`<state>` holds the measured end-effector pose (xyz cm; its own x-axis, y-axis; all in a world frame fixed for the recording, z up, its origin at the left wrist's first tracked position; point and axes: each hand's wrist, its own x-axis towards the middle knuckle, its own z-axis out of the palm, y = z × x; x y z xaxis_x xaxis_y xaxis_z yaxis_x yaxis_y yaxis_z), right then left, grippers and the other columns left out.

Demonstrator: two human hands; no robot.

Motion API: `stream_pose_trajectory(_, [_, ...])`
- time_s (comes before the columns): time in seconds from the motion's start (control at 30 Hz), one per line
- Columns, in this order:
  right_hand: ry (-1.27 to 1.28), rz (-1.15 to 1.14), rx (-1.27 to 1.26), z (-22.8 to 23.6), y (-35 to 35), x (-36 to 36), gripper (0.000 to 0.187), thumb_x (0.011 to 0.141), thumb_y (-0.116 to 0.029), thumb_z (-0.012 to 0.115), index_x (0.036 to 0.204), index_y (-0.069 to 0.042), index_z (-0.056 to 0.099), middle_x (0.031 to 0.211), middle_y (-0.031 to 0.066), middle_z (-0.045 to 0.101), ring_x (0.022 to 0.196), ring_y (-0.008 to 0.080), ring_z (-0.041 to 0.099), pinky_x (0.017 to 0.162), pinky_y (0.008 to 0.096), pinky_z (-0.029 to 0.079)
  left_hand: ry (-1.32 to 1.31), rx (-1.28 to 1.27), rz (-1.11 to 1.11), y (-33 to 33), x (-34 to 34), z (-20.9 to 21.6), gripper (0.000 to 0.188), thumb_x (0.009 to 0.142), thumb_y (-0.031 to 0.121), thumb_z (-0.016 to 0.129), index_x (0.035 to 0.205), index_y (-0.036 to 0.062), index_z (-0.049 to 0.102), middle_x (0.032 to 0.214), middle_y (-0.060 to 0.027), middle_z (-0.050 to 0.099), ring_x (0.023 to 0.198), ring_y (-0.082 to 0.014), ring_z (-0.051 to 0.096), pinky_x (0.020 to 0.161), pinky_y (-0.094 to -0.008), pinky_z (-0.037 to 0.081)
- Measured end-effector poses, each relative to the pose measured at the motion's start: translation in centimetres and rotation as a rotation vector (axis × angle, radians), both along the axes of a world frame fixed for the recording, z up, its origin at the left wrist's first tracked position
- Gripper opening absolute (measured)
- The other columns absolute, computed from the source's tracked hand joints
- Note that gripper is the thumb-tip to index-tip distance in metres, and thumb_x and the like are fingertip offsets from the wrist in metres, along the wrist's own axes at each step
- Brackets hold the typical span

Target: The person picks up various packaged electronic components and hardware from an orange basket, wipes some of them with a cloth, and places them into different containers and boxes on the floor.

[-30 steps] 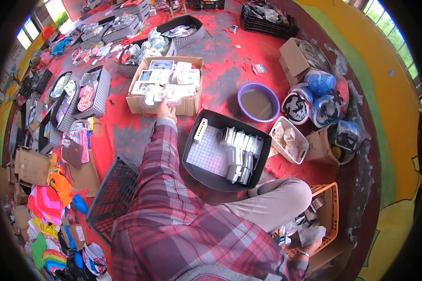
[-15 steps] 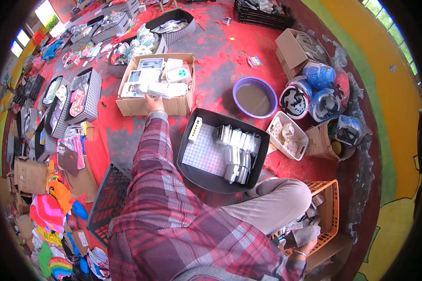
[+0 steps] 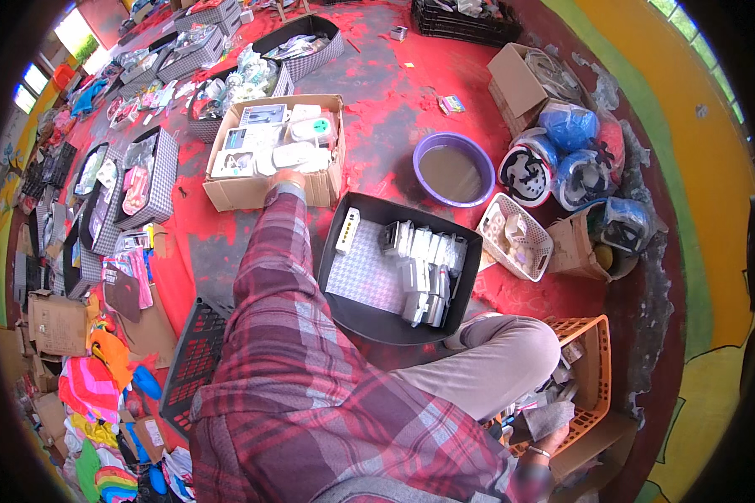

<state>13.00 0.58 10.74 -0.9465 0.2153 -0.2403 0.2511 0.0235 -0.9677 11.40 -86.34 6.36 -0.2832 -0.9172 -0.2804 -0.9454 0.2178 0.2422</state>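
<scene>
My left hand (image 3: 288, 178) reaches over the near wall of a cardboard box (image 3: 236, 194), beside a white packaged item (image 3: 300, 157). Its fingers are mostly hidden inside, so their grip cannot be made out. In the box lie more white boxed goods, among them a clear pack with a green disc (image 3: 314, 128). My right hand (image 3: 551, 441) is at the near side of an orange plastic crate (image 3: 598, 369), closed on a grey cloth-like piece (image 3: 549, 418). Before my leg stands a black-rimmed bin (image 3: 365, 281) with a white power strip (image 3: 348, 231) and rows of small white boxes (image 3: 425, 272).
A purple basin (image 3: 455, 170) of murky water stands right of centre, near a white basket (image 3: 516, 237). Bagged helmets (image 3: 526, 181) line the right wall. An empty-looking black crate (image 3: 195, 356) lies by my left arm, with colourful fabric items (image 3: 92, 390) beyond.
My left hand has moved slightly right and deeper over the box wall, its fingers now less visible. My right hand and the grey piece stay nearly in place.
</scene>
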Motion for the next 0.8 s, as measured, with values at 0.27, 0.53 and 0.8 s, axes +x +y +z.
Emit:
stream_pose_trajectory(0.27, [-0.099, -0.050, -0.244, 1.3, 0.3, 0.0, 0.038, 0.090, -0.029, 0.043, 0.113, -0.001, 0.054, 0.106, 0.0110, 0.058, 0.092, 0.0256, 0.059, 0.081, 0.0360, 0.048, 0.192, -0.353, 0.059, 5.7, -0.3, 4.7, 0.052, 0.075, 0.013, 0.053, 0.126, 0.0051, 0.043, 0.124, -0.0172, 0.045, 0.122, -0.0319, 0.038, 0.100, -0.0386, 0.036])
stream_pose_trajectory(0.53, [0.058, 0.143, 0.589, 1.1, 2.8, 1.1, 0.018, 0.085, -0.018, 0.049, 0.098, -0.006, 0.053, 0.090, 0.0063, 0.057, 0.078, 0.0194, 0.057, 0.069, 0.0315, 0.048, 0.030, -0.361, -0.176, 2.5, -0.5, -0.7, 0.061, 0.076, 0.017, 0.053, 0.133, 0.0055, 0.035, 0.134, -0.0207, 0.038, 0.128, -0.0367, 0.031, 0.105, -0.0438, 0.028])
stream_pose_trajectory(0.8, [0.404, -0.102, 0.494, 13.3, -1.4, 2.7, 0.075, 0.050, -0.022, 0.086, 0.109, -0.005, 0.044, 0.096, 0.0038, 0.052, 0.088, 0.0155, 0.053, 0.081, 0.0280, 0.044, 0.425, -0.726, -0.656, 7.1, -0.8, -3.3, 0.032, 0.070, 0.013, 0.055, 0.098, 0.0000, 0.063, 0.091, -0.0191, 0.060, 0.093, -0.0374, 0.052, 0.093, -0.0469, 0.037])
